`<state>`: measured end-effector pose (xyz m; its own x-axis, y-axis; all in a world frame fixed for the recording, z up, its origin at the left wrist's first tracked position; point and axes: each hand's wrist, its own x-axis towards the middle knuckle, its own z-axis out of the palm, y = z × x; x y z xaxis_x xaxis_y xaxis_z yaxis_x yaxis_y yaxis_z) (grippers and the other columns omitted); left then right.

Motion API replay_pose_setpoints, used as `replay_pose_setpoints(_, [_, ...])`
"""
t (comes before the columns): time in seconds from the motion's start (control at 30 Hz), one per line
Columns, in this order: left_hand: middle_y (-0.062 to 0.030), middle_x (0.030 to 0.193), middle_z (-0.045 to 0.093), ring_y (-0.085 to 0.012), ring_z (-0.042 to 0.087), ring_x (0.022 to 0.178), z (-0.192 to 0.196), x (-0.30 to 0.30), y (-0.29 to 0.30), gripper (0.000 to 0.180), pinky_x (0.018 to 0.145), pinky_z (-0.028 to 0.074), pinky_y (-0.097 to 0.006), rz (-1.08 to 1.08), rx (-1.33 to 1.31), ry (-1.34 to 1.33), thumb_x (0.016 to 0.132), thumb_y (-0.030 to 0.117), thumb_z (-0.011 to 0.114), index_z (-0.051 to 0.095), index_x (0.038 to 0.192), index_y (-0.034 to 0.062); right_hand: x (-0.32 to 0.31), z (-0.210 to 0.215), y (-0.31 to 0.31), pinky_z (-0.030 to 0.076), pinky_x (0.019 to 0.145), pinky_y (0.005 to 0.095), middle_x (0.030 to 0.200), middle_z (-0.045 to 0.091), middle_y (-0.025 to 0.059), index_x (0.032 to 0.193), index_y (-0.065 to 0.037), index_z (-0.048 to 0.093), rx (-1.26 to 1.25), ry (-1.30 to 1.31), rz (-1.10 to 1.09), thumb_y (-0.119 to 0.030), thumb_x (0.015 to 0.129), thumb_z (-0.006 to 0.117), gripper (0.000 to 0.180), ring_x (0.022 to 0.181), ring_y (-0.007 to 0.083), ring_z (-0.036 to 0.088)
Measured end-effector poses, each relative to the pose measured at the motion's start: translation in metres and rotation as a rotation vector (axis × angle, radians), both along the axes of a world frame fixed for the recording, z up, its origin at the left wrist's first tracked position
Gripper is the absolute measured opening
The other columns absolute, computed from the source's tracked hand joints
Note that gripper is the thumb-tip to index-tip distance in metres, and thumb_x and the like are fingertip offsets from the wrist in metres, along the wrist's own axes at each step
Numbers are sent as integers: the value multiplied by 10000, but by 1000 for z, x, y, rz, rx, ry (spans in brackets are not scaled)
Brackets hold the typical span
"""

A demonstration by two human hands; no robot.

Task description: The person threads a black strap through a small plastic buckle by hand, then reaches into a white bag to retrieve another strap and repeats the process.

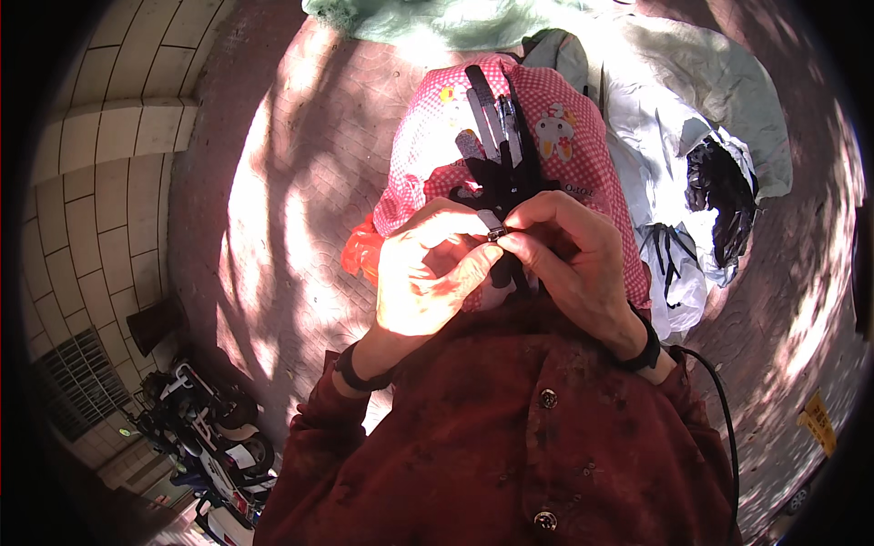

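Observation:
My left hand (423, 268) and my right hand (575, 250) meet over my lap, thumb and forefinger of each closed in a pinch. Between the fingertips is a small dark piece with a shiny edge (496, 233), which looks like a strap end or a little buckle; its exact kind is too small to make out. Just beyond the fingers, a bundle of black straps (496, 123) lies fanned out on a pink checked cloth (414, 127) with cartoon rabbits, spread over my lap. Part of the bundle is hidden under my hands.
An orange-red plastic bag (362, 250) pokes out left of the cloth. To the right lie white plastic bags (646, 118) with black material (719, 187) inside one. A pale green sheet (437, 23) is at the far side. Motorbikes (205, 428) stand by a tiled wall (118, 200).

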<state>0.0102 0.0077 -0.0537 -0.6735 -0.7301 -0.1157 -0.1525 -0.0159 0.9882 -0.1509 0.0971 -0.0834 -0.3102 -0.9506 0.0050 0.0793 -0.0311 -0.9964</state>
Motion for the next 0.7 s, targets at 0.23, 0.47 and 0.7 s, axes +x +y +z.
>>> replay_pose_setpoints(0.23, [-78, 856, 673, -73, 623, 617, -1, -4, 6, 169, 527, 473, -206, 81, 164, 8, 849, -61, 690, 641, 1009, -32, 4, -4, -1, 515, 646, 218, 837, 684, 59, 956, 11, 619, -47, -78, -92, 38, 841, 678, 132, 752, 86, 679])
replay_pose_setpoints(0.47, [-101, 872, 683, -87, 629, 614, 1, -10, 6, 236, 540, 492, -224, 133, -49, -71, 795, -58, 745, 653, 1011, -24, 4, 2, -2, 526, 652, 217, 837, 690, 56, 947, 18, 619, -31, -123, -104, 50, 864, 649, 94, 759, 91, 686])
replay_pose_setpoints(0.7, [-82, 840, 678, -97, 643, 663, 0, -10, 5, 228, 585, 521, -224, 74, -211, -65, 802, -84, 722, 652, 1010, -23, 1, 0, 1, 518, 700, 203, 864, 668, 39, 965, 21, 605, 16, -139, -42, 57, 877, 628, 97, 794, 58, 649])
